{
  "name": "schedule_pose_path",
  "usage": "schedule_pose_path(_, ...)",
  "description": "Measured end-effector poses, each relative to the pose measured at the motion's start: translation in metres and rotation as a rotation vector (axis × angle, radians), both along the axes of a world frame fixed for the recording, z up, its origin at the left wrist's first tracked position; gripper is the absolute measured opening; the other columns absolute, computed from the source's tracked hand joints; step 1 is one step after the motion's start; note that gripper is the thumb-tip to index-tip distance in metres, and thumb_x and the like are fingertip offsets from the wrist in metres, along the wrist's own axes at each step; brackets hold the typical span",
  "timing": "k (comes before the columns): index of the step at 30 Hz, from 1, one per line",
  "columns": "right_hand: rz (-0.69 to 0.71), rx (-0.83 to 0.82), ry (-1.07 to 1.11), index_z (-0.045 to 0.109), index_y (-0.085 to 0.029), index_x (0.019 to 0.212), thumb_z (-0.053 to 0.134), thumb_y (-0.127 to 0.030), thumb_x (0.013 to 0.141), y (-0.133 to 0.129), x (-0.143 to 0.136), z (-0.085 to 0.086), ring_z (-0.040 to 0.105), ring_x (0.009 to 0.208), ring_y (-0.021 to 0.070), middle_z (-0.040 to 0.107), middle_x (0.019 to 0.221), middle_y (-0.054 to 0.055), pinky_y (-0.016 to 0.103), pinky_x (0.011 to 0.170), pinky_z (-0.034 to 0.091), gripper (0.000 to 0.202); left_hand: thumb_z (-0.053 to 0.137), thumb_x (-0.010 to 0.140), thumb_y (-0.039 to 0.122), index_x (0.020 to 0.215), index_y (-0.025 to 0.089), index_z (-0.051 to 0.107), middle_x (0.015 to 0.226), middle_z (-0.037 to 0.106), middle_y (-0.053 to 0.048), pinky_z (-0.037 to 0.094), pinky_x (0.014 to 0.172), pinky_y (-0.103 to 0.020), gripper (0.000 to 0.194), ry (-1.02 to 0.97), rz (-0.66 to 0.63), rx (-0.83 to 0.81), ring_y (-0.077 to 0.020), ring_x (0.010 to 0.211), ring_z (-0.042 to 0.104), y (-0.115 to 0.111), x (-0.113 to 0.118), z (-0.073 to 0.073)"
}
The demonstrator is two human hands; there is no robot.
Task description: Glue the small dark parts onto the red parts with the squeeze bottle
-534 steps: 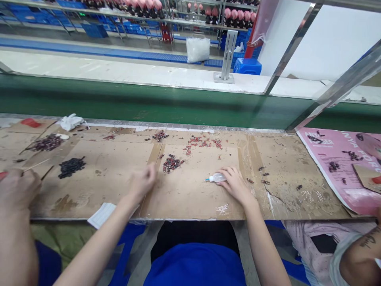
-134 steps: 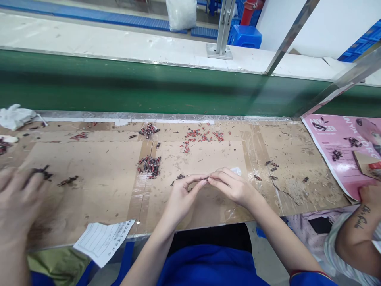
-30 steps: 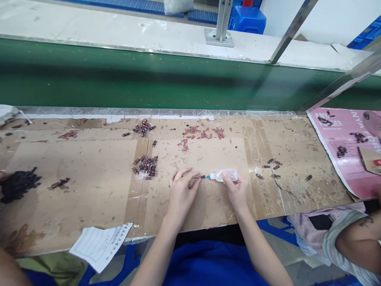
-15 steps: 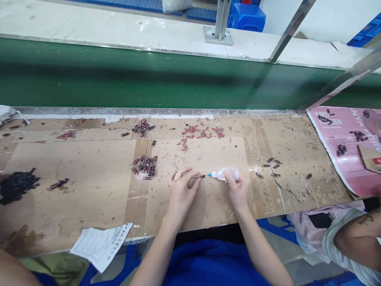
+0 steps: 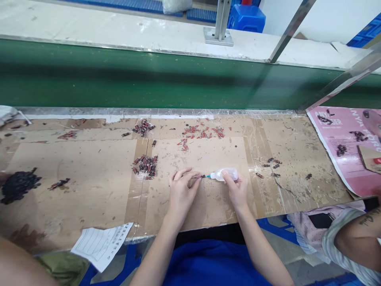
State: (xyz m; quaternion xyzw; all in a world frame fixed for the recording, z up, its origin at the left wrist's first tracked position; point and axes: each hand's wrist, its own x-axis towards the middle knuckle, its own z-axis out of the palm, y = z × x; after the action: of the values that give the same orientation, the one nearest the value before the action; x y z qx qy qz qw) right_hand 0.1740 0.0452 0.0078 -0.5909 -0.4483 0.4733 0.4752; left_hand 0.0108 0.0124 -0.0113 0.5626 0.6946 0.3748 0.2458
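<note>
My right hand (image 5: 238,186) is closed around a small clear squeeze bottle (image 5: 224,174) with a thin blue-green needle tip (image 5: 207,176). The bottle lies nearly level and its tip points left. My left hand (image 5: 185,184) pinches a small dark part (image 5: 203,176) between thumb and fingers, low over the cardboard. The needle meets the part's exposed end or comes very close to it; most of the part is hidden by my fingers. Left of my left hand sits a pile of small black-and-red parts (image 5: 146,166).
Cardboard (image 5: 98,174) covers the bench, with loose red pieces (image 5: 205,133) behind my hands. Black pieces (image 5: 19,186) are heaped at far left. A green belt (image 5: 133,75) runs along the back. People sit on both sides; a paper slip (image 5: 101,246) overhangs the front edge.
The bottle and my right hand have shifted slightly left, bringing the needle tip closer to the part. My left hand stays in place.
</note>
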Motion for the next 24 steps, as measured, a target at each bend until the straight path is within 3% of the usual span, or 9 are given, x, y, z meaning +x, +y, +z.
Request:
schedule_pose_path(5,-0.066,-0.003,-0.007,0.055,-0.019,0.054,0.066,-0.045,0.069,0.001,0.002,-0.004,0.047,0.049,0.012,0.051,0.049,-0.003,0.026,0.052,0.041,0.032,0.066,0.078,0.021,0.086,0.026,0.071,0.08,0.076,-0.003,0.037,0.1,-0.054,0.011,0.016,-0.011,0.003,-0.0288,0.104,0.062,0.0,0.002,-0.003)
schedule_pose_path(8,-0.086,-0.024,-0.091,0.058,-0.018,0.06,0.065,-0.053,0.07,0.003,0.014,-0.005,0.051,0.052,0.0147,0.055,0.054,-0.001,0.028,0.053,0.042,0.037,0.061,0.082,0.02,0.091,0.025,0.071,0.086,0.075,-0.005,0.042,0.096,-0.051,0.015,0.001,-0.026,0.034,-0.0273,0.1,0.062,-0.001,-0.001,-0.004)
schedule_pose_path(10,-0.068,-0.037,-0.26,0.066,-0.015,0.086,0.067,-0.057,0.069,0.006,0.026,0.0,0.057,0.061,0.0199,0.061,0.064,0.003,0.032,0.06,0.046,0.046,0.054,0.086,0.021,0.094,0.023,0.07,0.094,0.074,-0.007,0.047,0.09,-0.045,0.018,-0.03,-0.032,0.078,-0.0249,0.095,0.063,-0.004,-0.007,-0.001)
schedule_pose_path(12,-0.082,-0.006,-0.541,0.062,-0.013,0.115,0.068,-0.061,0.069,0.011,0.037,0.009,0.061,0.075,0.0269,0.065,0.077,0.008,0.04,0.07,0.048,0.067,0.048,0.089,0.022,0.096,0.023,0.069,0.097,0.072,-0.007,0.049,0.086,-0.04,0.022,-0.06,-0.027,0.106,-0.0228,0.093,0.063,-0.007,-0.015,0.004)
schedule_pose_path(15,-0.115,0.18,-0.959,0.061,-0.014,0.122,0.061,-0.064,0.075,0.024,0.037,0.025,0.055,0.102,0.0367,0.063,0.104,0.02,0.052,0.087,0.042,0.069,0.047,0.09,0.023,0.093,0.023,0.068,0.095,0.07,-0.006,0.051,0.084,-0.035,0.021,-0.101,0.0,0.118,-0.0211,0.093,0.064,-0.012,-0.027,0.013)
schedule_pose_path(18,0.086,0.295,-1.044,0.067,-0.016,0.114,0.055,-0.058,0.084,0.045,0.006,0.034,0.05,0.112,0.0355,0.06,0.116,0.02,0.051,0.094,0.04,0.053,0.048,0.088,0.025,0.09,0.022,0.066,0.092,0.069,-0.006,0.053,0.082,-0.033,0.018,-0.171,0.04,0.133,-0.0204,0.091,0.065,-0.015,-0.033,0.017)
schedule_pose_path(22,0.49,0.199,-0.89,0.072,-0.017,0.096,0.059,-0.04,0.088,0.079,-0.06,0.03,0.057,0.104,0.0273,0.071,0.096,0.011,0.04,0.095,0.04,0.028,0.051,0.087,0.029,0.093,0.021,0.065,0.093,0.069,-0.006,0.054,0.08,-0.033,0.018,-0.365,0.11,0.081,-0.0196,0.087,0.068,-0.018,-0.033,0.015)
schedule_pose_path(24,0.578,0.143,-0.866,0.071,-0.018,0.088,0.063,-0.033,0.087,0.092,-0.084,0.023,0.061,0.095,0.0241,0.072,0.089,0.009,0.04,0.096,0.037,0.017,0.053,0.086,0.031,0.096,0.02,0.065,0.096,0.069,-0.007,0.055,0.08,-0.033,0.019,-0.492,0.137,0.058,-0.0188,0.083,0.07,-0.02,-0.032,0.015)
